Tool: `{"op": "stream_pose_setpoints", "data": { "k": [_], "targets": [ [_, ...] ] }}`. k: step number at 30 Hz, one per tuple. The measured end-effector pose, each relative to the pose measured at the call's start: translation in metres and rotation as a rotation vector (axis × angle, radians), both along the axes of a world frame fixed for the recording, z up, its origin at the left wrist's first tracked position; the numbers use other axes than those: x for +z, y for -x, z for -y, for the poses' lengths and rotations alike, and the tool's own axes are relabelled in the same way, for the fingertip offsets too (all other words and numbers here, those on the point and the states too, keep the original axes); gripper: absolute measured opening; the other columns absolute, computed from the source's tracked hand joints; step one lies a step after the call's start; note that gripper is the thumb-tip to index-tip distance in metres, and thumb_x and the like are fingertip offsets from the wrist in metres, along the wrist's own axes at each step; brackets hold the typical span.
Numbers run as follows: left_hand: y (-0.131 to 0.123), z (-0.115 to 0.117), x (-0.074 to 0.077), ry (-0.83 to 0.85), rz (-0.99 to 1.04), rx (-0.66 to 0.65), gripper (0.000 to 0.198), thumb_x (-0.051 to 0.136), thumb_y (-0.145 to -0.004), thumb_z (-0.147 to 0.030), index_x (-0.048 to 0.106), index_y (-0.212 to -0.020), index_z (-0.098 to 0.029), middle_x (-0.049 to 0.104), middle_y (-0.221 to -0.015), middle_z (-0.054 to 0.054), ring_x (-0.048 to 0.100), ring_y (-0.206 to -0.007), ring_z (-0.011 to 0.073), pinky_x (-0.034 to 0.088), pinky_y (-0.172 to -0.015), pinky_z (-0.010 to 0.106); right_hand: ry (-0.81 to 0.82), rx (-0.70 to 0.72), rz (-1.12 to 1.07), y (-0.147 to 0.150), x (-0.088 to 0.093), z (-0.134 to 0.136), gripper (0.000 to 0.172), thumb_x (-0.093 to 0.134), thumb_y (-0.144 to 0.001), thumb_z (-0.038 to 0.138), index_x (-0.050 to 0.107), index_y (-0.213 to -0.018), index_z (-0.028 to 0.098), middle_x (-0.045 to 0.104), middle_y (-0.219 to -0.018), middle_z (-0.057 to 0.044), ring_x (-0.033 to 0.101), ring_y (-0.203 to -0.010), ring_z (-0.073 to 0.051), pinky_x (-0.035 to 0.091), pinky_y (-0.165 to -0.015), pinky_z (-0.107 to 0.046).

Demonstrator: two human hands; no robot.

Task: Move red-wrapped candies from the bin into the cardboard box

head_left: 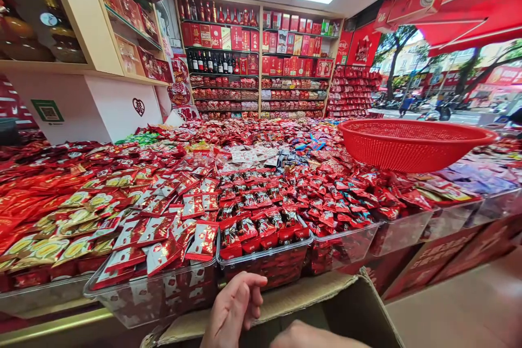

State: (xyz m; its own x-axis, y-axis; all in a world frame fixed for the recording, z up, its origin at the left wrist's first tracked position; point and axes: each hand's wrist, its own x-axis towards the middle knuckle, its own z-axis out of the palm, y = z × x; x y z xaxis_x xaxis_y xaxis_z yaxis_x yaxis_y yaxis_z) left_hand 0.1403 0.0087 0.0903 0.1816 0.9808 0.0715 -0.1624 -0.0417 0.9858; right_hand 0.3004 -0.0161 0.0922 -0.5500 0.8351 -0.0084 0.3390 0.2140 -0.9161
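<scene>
My left hand (233,309) hovers at the bottom of the view, over the open flap of a brown cardboard box (346,304). Its fingers are curled in together and I see nothing in them. Only the back of my right hand (310,334) shows at the bottom edge, inside the box opening, and its fingers are hidden. Just beyond my left hand stands a clear plastic bin (265,261) heaped with red-wrapped candies (253,223).
A wide counter holds several clear bins of red and gold wrapped sweets (122,212). A red mesh basket (408,147) rests on the candy at the right. Shelves of red boxes and bottles (261,54) line the back wall. The floor (468,304) and the street lie to the right.
</scene>
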Motion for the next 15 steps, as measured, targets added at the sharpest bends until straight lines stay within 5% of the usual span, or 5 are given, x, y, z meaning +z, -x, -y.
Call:
{"op": "stream_pose_setpoints", "data": {
  "k": [2,6,9,12,15],
  "targets": [
    [-0.001,0.001,0.001,-0.112,-0.073,0.033,0.052,0.049,-0.069,-0.065,0.07,-0.078,-0.018,0.052,-0.059,0.002,0.046,-0.05,0.0122,0.033,-0.041,0.021,0.071,0.011,-0.048,-0.001,0.006,-0.009,0.004,0.061,-0.069,0.02,0.063,-0.072,0.018,0.051,-0.056,0.005,0.043,-0.05,-0.007,0.034,-0.045,-0.017],
    [-0.009,0.002,-0.002,-0.341,-0.27,0.171,0.024,0.063,-0.071,-0.043,0.071,-0.079,-0.022,0.063,-0.07,0.004,0.057,-0.066,0.018,0.045,-0.064,0.026,0.066,-0.212,-0.289,0.014,0.01,-0.018,0.006,0.057,-0.066,0.018,0.057,-0.07,0.014,0.047,-0.058,0.004,0.039,-0.053,-0.008,0.034,-0.05,-0.019],
    [-0.012,0.002,-0.004,-0.329,-0.273,0.308,0.018,0.06,-0.075,-0.037,0.071,-0.077,-0.023,0.065,-0.07,0.003,0.059,-0.068,0.0184,0.046,-0.066,0.025,0.034,-0.33,-0.407,0.028,0.004,-0.019,0.02,0.055,-0.074,0.034,0.051,-0.077,0.015,0.05,-0.063,0.001,0.043,-0.055,-0.009,0.038,-0.053,-0.021],
    [-0.011,0.002,-0.005,-0.26,-0.266,0.43,0.025,0.061,-0.072,-0.044,0.069,-0.073,-0.021,0.064,-0.068,0.002,0.059,-0.066,0.0187,0.046,-0.064,0.025,-0.07,-0.374,-0.279,0.035,-0.006,-0.018,0.032,0.048,-0.08,0.047,0.042,-0.067,0.018,0.051,-0.057,0.0,0.047,-0.051,-0.01,0.036,-0.049,-0.02],
    [-0.008,0.0,-0.002,-0.153,-0.241,0.406,0.034,0.058,-0.07,-0.052,0.068,-0.074,-0.02,0.06,-0.06,0.001,0.055,-0.056,0.0169,0.046,-0.053,0.024,-0.211,-0.372,-0.139,0.035,-0.015,-0.019,0.039,0.042,-0.082,0.05,0.038,-0.06,0.019,0.052,-0.052,-0.001,0.049,-0.049,-0.011,0.034,-0.047,-0.021]
  ]
}}
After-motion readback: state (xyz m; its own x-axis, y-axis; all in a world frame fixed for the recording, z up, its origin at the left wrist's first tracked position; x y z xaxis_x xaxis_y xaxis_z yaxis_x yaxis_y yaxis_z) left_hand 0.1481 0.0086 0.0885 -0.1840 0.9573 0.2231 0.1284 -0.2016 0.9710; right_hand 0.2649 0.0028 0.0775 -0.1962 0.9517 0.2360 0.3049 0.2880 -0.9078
